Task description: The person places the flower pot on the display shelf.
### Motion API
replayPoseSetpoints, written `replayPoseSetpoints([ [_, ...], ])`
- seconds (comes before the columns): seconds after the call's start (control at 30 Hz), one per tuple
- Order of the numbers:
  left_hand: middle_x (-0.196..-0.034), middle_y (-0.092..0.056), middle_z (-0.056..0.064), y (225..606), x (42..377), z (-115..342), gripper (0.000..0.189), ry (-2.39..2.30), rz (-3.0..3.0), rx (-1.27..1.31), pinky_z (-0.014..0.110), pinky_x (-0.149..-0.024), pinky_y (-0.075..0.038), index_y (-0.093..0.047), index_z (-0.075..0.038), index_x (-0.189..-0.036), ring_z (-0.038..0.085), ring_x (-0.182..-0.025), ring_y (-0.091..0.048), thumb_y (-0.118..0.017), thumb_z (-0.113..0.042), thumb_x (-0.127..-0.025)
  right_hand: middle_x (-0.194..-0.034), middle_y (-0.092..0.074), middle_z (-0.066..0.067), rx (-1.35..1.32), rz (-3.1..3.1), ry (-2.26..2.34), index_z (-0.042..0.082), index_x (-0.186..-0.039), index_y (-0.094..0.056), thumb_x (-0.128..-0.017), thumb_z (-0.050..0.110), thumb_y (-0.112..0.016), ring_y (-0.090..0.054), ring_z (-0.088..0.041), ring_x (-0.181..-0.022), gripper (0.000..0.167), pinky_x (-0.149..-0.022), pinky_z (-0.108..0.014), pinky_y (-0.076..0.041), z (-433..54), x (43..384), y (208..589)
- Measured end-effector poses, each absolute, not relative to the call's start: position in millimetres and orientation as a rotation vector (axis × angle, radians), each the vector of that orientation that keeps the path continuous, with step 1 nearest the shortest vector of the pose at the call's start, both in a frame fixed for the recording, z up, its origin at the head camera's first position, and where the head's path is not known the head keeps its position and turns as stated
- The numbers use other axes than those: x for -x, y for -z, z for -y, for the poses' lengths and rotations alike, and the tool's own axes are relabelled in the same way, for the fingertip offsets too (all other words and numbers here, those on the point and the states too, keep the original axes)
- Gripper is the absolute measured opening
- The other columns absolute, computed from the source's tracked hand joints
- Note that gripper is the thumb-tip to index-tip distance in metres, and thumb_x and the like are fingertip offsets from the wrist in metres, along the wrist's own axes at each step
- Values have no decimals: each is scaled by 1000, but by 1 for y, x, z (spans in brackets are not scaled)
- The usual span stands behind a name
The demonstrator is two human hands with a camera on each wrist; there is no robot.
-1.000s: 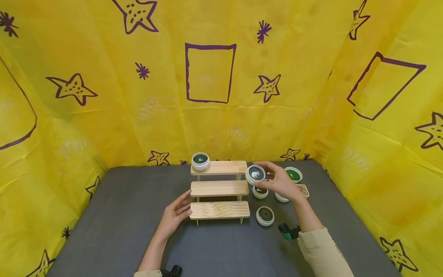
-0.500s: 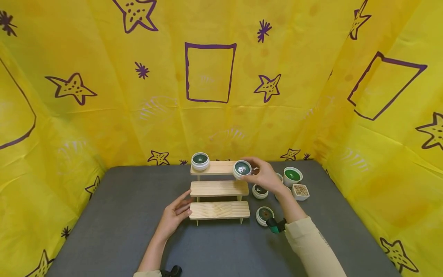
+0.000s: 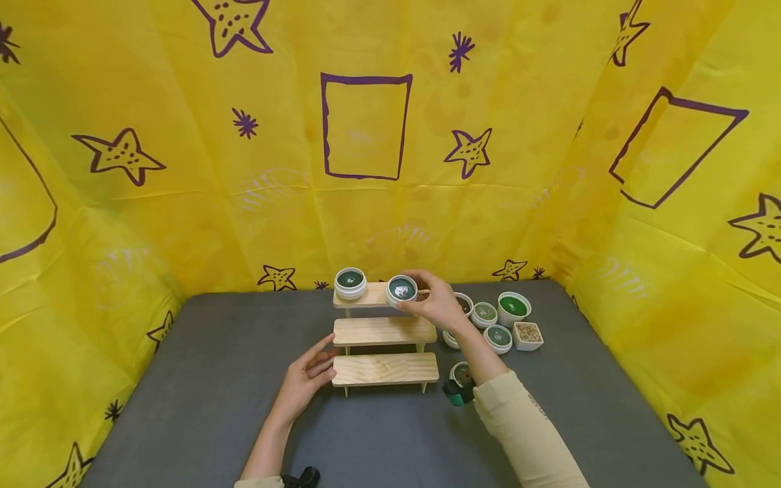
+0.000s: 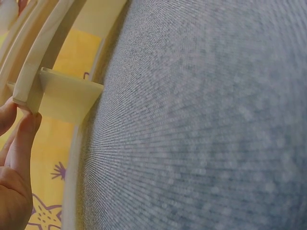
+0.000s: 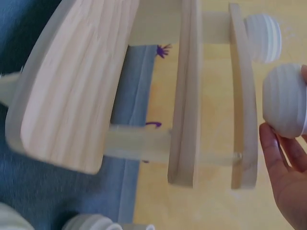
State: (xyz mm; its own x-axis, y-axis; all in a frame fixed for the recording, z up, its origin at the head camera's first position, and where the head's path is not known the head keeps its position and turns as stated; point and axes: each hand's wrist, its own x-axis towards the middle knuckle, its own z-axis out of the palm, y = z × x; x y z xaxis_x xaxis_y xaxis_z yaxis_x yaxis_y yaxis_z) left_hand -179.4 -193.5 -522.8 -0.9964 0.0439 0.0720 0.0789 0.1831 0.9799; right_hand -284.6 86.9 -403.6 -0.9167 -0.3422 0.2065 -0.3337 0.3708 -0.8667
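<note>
My right hand (image 3: pixel 436 301) pinches a small white ribbed pot (image 3: pixel 402 290) with dark green, glossy contents between thumb and fingers. The pot is over the right half of the top step; in the right wrist view a gap shows between pot (image 5: pixel 283 100) and board. A similar pot (image 3: pixel 350 283) sits at the left end of that step. My left hand (image 3: pixel 300 385) is at the left side of the three-step wooden stand (image 3: pixel 386 368). In the left wrist view its thumb and finger pinch the end of a board (image 4: pixel 29 86).
Right of the stand are more white pots, among them a bright green one (image 3: pixel 514 306) and a dull green one (image 3: pixel 499 337). Beside them is a square dish of pebbles (image 3: pixel 527 337). Another pot (image 3: pixel 462 373) is partly behind my right wrist. Yellow cloth walls (image 3: pixel 366 217) enclose the grey table (image 3: pixel 232 366).
My right hand has carried the pot leftward, from beside the top step to over its right half. My left hand stays at the stand.
</note>
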Motion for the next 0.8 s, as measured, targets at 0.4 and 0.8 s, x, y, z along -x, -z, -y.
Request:
replayPoseSetpoints([
  [0.4,-135,-60,29,523,179,193,68,1996,2389,112,18,-89,-53,-47,-15,-148,42,-124,-59,-67,7,-87,-124,-68,-12,513,-2691,1658,11,-135,-58,-77,20,-82,-65,-27,-107,64,-92,-40,-55,-68,293,410],
  [0.8,-135,-58,31,524,178,193,68,2006,2358,136,17,-87,-53,-46,-11,-148,44,-123,-59,-66,10,-86,-122,-69,-14,498,-2690,1713,9,-131,-61,-74,16,-83,-66,-31,-107,61,-92,-40,-55,-58,299,409],
])
